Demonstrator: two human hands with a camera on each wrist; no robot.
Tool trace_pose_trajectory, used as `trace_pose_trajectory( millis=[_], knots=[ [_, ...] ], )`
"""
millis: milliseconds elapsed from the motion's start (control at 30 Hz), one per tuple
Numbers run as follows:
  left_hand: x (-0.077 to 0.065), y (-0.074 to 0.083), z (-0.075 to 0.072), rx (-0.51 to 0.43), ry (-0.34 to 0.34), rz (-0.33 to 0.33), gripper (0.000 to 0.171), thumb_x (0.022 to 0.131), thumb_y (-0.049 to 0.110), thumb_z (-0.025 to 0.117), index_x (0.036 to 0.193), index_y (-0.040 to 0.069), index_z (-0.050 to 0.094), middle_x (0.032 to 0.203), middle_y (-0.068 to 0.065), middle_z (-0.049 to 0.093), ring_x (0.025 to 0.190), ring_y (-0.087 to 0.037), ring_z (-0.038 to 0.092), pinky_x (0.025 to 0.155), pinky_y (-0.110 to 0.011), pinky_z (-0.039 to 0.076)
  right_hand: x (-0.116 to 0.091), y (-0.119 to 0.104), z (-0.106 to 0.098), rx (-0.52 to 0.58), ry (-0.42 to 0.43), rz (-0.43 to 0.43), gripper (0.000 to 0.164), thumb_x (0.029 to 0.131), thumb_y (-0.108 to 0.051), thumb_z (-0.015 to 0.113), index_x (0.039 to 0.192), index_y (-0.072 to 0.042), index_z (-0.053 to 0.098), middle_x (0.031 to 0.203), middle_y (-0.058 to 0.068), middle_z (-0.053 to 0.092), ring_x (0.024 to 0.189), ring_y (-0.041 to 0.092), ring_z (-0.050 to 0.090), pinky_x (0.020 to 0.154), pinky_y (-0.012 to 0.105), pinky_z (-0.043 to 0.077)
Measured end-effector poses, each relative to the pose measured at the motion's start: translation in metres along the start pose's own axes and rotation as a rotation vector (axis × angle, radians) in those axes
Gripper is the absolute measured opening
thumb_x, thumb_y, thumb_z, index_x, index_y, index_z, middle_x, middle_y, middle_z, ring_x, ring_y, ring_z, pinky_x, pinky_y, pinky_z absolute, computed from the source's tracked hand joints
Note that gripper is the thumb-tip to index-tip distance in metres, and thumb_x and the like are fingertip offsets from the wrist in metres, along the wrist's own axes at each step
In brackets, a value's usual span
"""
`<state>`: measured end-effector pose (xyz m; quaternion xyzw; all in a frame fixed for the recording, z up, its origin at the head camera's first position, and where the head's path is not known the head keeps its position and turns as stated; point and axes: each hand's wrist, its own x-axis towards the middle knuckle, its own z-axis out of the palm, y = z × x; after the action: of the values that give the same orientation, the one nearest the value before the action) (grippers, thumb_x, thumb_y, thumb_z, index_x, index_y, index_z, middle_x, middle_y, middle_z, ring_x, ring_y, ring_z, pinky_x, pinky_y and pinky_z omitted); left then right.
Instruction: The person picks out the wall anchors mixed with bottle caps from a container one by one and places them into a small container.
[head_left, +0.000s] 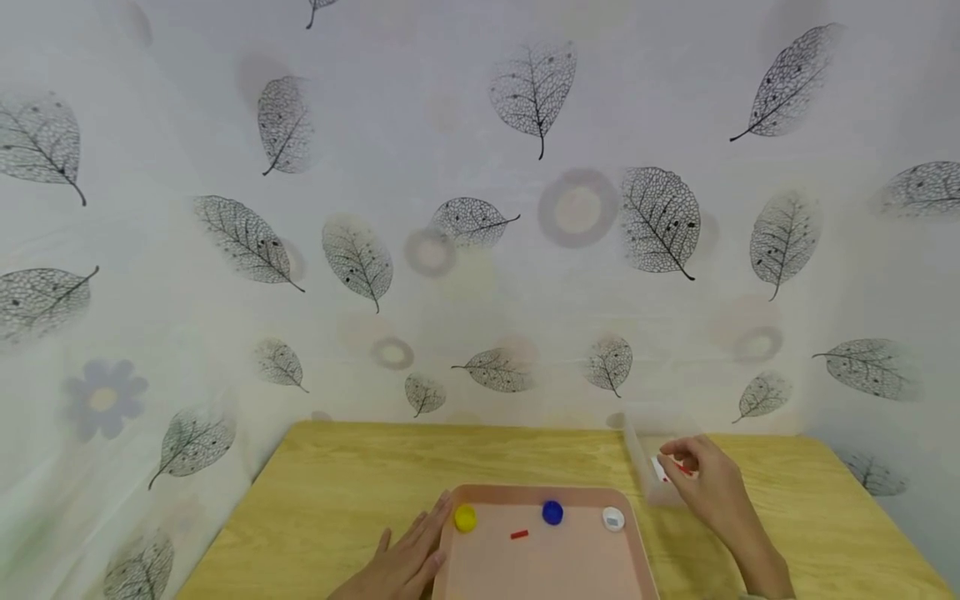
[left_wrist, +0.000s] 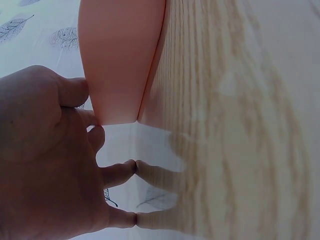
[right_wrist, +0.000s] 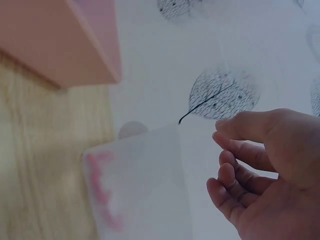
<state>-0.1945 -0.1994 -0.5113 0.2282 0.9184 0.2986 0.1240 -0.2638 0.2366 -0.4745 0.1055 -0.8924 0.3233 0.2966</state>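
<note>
My left hand (head_left: 408,558) rests against the left side of the pink tray (head_left: 444,575), fingers extended. In the left wrist view its thumb (left_wrist: 75,92) lies at the tray's rim and two fingertips touch the glossy table. My right hand (head_left: 712,479) hovers over a translucent box (head_left: 641,458) with small red and white pieces inside. Its fingers are loosely bent, thumb and forefinger tips close together in the right wrist view, nothing visible between them. In the tray lie a short red strip (head_left: 519,534) and yellow (head_left: 465,518), blue (head_left: 552,512) and white (head_left: 613,519) round caps.
The wood-grain table (head_left: 337,467) ends at a pale curtain-like backdrop (head_left: 480,317) printed with dark leaves. The box stands just beyond the tray's far right corner, its walls rising above the table.
</note>
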Motion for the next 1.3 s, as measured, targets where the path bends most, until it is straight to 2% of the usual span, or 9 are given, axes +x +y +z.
trace_pose_trajectory(
  millis=[133,267,400,533,767,1067,1167,1300],
  knots=[
    [0.001,0.000,-0.001,-0.007,0.008,0.010,0.057,0.104,0.044,0.023,0.153,0.029,-0.002,0.159,0.002,0.002,0.137,-0.045,0.018,0.087,-0.083,0.005,0.002,-0.015,-0.005,0.061,-0.021,0.001,0.007,0.083,-0.012,0.073,0.089,-0.013,0.068,0.081,-0.006,0.059,0.070,0.006,0.050,0.060,0.022,0.045],
    [0.001,-0.002,-0.001,-0.006,0.006,0.022,0.057,0.104,0.043,0.023,0.153,0.028,-0.001,0.159,0.000,0.003,0.137,-0.046,0.019,0.087,-0.083,0.005,0.003,-0.032,-0.008,0.112,-0.050,-0.003,0.007,0.085,-0.014,0.072,0.092,-0.013,0.069,0.086,-0.006,0.059,0.074,0.007,0.051,0.065,0.017,0.044],
    [0.001,-0.003,-0.001,-0.010,0.004,0.029,0.057,0.104,0.042,0.023,0.153,0.027,-0.002,0.159,0.000,0.003,0.137,-0.046,0.018,0.087,-0.083,0.005,0.003,-0.047,-0.004,0.158,-0.058,-0.052,0.009,0.085,-0.012,0.072,0.091,-0.017,0.068,0.089,-0.007,0.059,0.076,0.010,0.051,0.067,0.016,0.042],
    [0.001,-0.002,-0.002,-0.003,0.010,0.031,0.057,0.104,0.042,0.023,0.153,0.027,-0.002,0.159,0.001,0.003,0.137,-0.046,0.018,0.087,-0.083,0.005,0.000,-0.060,0.006,0.203,-0.092,-0.088,0.013,0.085,-0.011,0.072,0.090,-0.022,0.067,0.086,-0.009,0.059,0.075,0.010,0.050,0.066,0.020,0.043],
    [0.001,0.000,-0.003,-0.002,0.011,0.046,0.057,0.105,0.040,0.023,0.154,0.025,-0.001,0.159,-0.001,0.003,0.137,-0.047,0.019,0.086,-0.083,0.005,-0.008,-0.081,0.027,0.284,-0.233,-0.046,0.009,0.087,-0.022,0.070,0.091,-0.029,0.065,0.087,-0.014,0.058,0.077,0.008,0.050,0.069,0.024,0.044],
    [-0.001,0.000,-0.005,-0.011,-0.003,0.051,0.056,0.105,0.040,0.022,0.154,0.025,-0.001,0.159,0.000,0.001,0.137,-0.046,0.017,0.087,-0.083,0.004,-0.015,-0.100,0.047,0.351,-0.269,-0.088,0.021,0.081,-0.008,0.075,0.088,-0.025,0.066,0.083,-0.010,0.058,0.073,0.007,0.052,0.065,0.024,0.049],
    [-0.001,0.000,-0.005,-0.015,-0.004,0.058,0.056,0.105,0.039,0.023,0.154,0.025,-0.002,0.159,-0.001,0.001,0.137,-0.046,0.017,0.086,-0.083,0.004,-0.019,-0.104,0.055,0.369,-0.305,-0.067,0.016,0.082,-0.012,0.074,0.088,-0.024,0.065,0.083,-0.011,0.057,0.074,0.005,0.054,0.066,0.024,0.050],
    [-0.001,0.000,-0.005,-0.013,0.001,0.066,0.056,0.105,0.039,0.023,0.154,0.025,-0.001,0.159,-0.002,0.002,0.137,-0.047,0.017,0.086,-0.083,0.005,-0.029,-0.109,0.066,0.340,-0.368,-0.054,0.008,0.085,-0.021,0.072,0.090,-0.022,0.065,0.084,-0.014,0.057,0.076,0.004,0.055,0.067,0.025,0.051]
  ],
)
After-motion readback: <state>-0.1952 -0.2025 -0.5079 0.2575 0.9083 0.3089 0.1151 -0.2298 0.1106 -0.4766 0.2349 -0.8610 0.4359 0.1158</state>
